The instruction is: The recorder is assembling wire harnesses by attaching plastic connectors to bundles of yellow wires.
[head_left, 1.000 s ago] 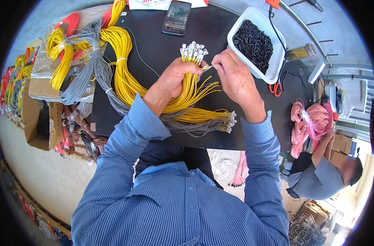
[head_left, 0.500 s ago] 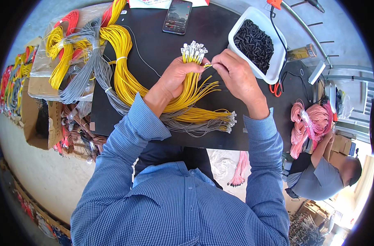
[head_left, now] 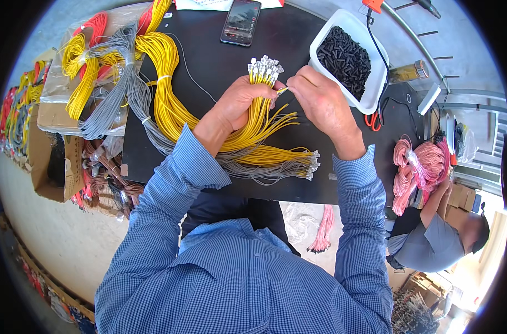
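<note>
My left hand (head_left: 239, 103) is wrapped round a bunch of yellow wires (head_left: 260, 114), whose white connectors (head_left: 265, 69) stick up above the thumb. Beside it my right hand (head_left: 322, 100) pinches the end of one yellow wire (head_left: 283, 89) between thumb and forefinger; whatever sits at the very tip is hidden by the fingers. Loose yellow wire ends (head_left: 287, 118) fan out below the hands. Under them lie more yellow and grey wires with white connectors (head_left: 312, 165). A thick tied yellow bundle (head_left: 163, 67) and a grey bundle (head_left: 136, 94) run up to the left.
A white tub (head_left: 382, 92) of short black sleeves (head_left: 345, 61) stands right of my hands, with red-handled scissors (head_left: 373, 121) beside it. A phone (head_left: 240, 22) lies at the table's far side. Pink wire coils (head_left: 420, 167) and another person (head_left: 439, 239) are at the right.
My right hand has shifted very slightly while still pinching the wire end. The connectors in my left hand have tilted a little to the right.
</note>
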Demonstrator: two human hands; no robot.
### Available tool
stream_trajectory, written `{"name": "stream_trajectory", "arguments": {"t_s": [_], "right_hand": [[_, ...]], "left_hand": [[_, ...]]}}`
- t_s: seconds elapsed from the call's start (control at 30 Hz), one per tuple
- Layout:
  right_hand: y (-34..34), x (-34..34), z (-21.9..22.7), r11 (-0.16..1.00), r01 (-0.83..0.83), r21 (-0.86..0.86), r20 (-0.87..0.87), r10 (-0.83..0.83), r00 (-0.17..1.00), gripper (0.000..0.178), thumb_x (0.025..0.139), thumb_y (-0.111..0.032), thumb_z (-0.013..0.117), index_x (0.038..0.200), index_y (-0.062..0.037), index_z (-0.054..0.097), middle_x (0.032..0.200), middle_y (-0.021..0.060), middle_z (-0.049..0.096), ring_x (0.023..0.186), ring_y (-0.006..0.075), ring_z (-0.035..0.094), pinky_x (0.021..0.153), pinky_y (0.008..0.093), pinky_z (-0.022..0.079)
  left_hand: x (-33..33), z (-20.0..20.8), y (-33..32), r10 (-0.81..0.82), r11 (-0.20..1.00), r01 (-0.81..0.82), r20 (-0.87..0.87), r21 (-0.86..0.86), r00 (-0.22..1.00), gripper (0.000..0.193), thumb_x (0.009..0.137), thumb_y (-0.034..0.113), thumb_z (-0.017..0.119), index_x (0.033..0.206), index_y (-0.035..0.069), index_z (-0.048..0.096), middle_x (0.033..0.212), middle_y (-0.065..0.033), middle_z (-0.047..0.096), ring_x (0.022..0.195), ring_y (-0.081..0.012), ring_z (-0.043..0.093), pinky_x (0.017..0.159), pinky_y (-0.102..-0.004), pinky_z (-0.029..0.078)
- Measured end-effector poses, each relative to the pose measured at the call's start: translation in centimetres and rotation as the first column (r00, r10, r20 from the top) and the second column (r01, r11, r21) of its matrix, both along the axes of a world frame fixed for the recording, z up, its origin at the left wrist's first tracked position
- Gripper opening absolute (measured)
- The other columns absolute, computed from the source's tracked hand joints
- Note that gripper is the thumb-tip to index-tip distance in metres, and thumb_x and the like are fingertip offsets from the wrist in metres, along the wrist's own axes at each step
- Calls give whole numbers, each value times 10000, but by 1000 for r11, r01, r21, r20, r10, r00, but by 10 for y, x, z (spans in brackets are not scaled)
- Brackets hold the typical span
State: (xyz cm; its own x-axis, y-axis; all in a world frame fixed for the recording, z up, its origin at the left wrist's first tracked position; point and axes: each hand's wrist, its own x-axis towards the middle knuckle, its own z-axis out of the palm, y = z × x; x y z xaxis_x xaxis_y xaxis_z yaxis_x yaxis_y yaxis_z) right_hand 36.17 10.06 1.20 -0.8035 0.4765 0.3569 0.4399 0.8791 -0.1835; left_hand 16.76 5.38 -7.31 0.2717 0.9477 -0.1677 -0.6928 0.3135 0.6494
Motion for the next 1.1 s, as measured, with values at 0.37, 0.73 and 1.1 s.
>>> {"name": "stream_trajectory", "arguments": {"t_s": [0.37,0.73,1.1], "right_hand": [[-3,-3,-1,995,-8,96,36,5,999,129,828,-25,683,930,-33,605,871,104,541,723,288,608,618,384,509],[13,-3,7,995,-46,91,89,38,995,141,825,-10,672,945,-30,600,873,115,537,751,306,609,637,398,519],[16,2,-7,979,82,-184,-129,-107,986,147,864,-25,724,996,-23,659,813,95,580,678,244,601,609,353,490]], "left_hand": [[-1,1,0,33,999,-33,7,8,999,183,833,13,706,1009,-40,697,840,-77,679,711,-157,632,674,-288,525],[2,3,-4,66,997,-62,-122,38,990,152,824,15,748,968,-11,708,870,-83,720,727,-148,653,683,-289,521],[1,-1,-1,-22,999,23,27,-31,999,278,837,-87,649,1110,-46,623,972,-144,696,828,-215,700,773,-338,591]]}}
